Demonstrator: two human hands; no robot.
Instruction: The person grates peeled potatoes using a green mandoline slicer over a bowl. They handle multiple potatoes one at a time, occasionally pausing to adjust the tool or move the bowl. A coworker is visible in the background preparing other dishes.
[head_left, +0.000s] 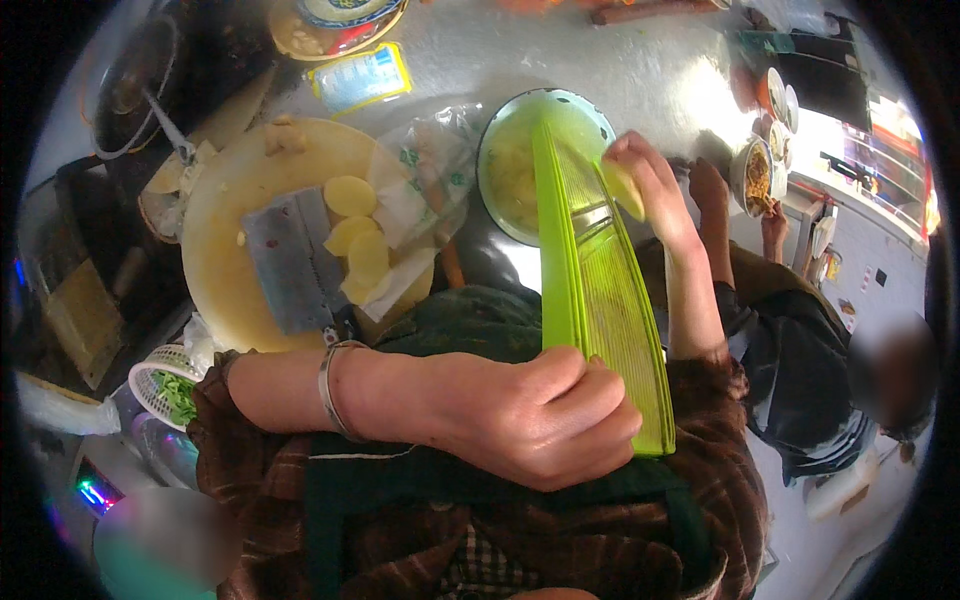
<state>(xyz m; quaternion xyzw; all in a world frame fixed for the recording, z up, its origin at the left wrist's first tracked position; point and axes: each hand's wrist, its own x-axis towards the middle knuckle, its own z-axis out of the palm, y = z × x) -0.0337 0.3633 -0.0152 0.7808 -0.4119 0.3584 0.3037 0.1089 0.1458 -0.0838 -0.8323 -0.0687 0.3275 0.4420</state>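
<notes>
My left hand (559, 420), with a metal bangle on the wrist, is closed around the near end of a green plastic mandoline slicer (622, 322). The slicer slopes away from me, its far end over an enamel basin (499, 217) with pale yellow pieces inside. My right hand (645, 180) holds a cut, peeled potato (624, 192) at the slicer's right edge, near the blade. On a round wooden chopping board (217, 300) to the left lie a cleaver (289, 247) and several pale yellow slices (350, 196). A clear plastic bag (420, 172) lies between board and basin.
Beyond the board is a blue-and-yellow packet (360, 76). A white basket (142, 375) with chopped greens stands at the lower left, a lidded pan (139, 82) at the upper left. On the right, another person (802, 360) handles a bowl of food (756, 176).
</notes>
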